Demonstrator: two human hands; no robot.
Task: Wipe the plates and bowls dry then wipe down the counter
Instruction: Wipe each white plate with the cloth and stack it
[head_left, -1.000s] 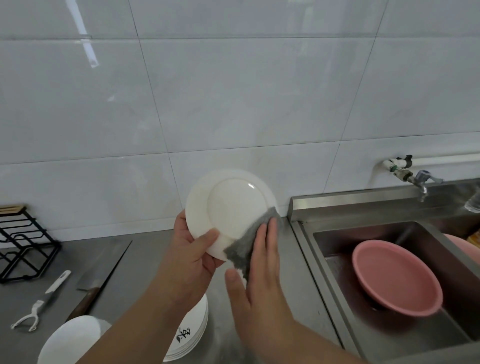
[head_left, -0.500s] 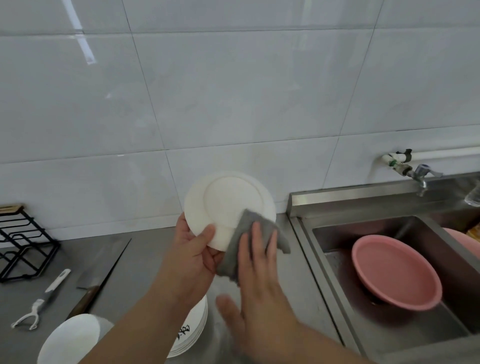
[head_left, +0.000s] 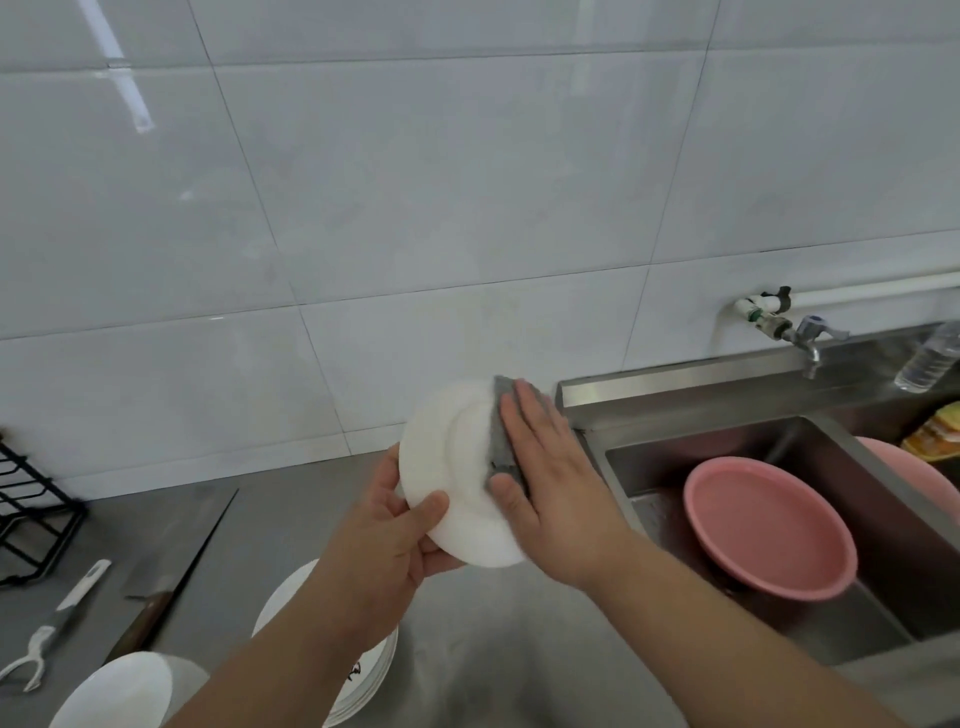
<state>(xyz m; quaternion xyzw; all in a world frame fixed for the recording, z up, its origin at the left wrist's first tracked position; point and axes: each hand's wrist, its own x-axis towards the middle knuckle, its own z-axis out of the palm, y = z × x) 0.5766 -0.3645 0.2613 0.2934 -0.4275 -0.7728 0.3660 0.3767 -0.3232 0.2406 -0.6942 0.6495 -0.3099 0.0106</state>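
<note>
Tiled white wall runs behind the sink and well to its left. The stainless steel desk adjoins the sink on its left side. The sink itself is a steel basin sunk below desk level, with a raised rear ledge. A pink basin lies tilted inside the sink; the edge of a second pink vessel shows at the sink's right edge. The white plate is held in the air just left of the sink's near-left corner, above the desk, tilted with one face toward the camera. The left hand is clamped on the plate's lower left rim, thumb across the face, fingers behind. The right hand lies flat, fingers straight and together, pressing a grey cloth against the plate's right half. A stack of plates sits on the desk left of the sink, partly hidden by the left forearm. A white bowl stands farther left of the sink, at the lower picture edge. A black wire rack stands farthest left. A cleaver lies on the desk between the rack and the stack. A clear bottle rests on the sink's rear ledge. A tap projects from the wall above the sink. A white-handled peeler lies left of the cleaver.
</note>
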